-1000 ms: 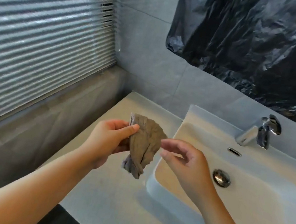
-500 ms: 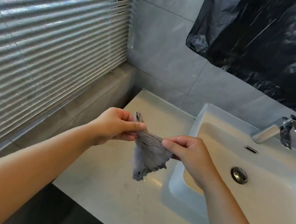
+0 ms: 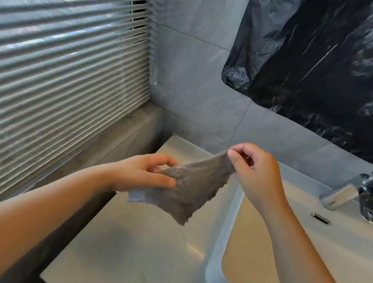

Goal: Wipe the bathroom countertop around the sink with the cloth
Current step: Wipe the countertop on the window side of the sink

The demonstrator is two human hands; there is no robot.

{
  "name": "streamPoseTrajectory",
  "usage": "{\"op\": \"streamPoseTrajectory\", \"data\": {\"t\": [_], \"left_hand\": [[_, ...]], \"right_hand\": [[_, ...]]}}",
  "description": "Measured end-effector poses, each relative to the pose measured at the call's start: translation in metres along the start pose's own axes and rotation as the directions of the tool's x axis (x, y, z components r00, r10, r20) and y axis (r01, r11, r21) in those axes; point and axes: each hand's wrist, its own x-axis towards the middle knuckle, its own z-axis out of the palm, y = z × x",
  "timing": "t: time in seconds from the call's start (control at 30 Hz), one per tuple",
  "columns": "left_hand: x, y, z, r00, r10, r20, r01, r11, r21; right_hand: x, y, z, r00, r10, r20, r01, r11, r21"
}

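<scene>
Bathroom: white sink (image 3: 222, 232) set in pale countertop (image 3: 138, 251), chrome tap (image 3: 353, 194) at sink's back edge, overflow slot (image 3: 321, 218) just below. Grey tiled wall (image 3: 190, 80) behind. Slatted blinds (image 3: 47, 58) cover window beside countertop's left edge. Black plastic sheet (image 3: 339, 67) hangs on wall above tap.

Grey ribbed cloth (image 3: 191, 191) stretched slantwise in air over pale countertop (image 3: 138, 256), left of white sink (image 3: 219, 244); lower corner perhaps folded.
</scene>
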Motion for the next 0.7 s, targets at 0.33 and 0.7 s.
{"op": "streamPoseTrajectory", "data": {"t": [0.33, 0.7], "left_hand": [[0.042, 0.018, -0.009, 0.978, 0.144, -0.152, -0.173, 0.964, -0.201], [0.061, 0.012, -0.051, 0.962, 0.161, -0.219, -0.247, 0.856, -0.454]], "right_hand": [[0.031, 0.041, 0.034, 0.933, 0.356, 0.051, -0.358, 0.911, 0.204], [0.008, 0.015, 0.093, 0.871, 0.371, 0.322, -0.47, 0.439, 0.765]]}}
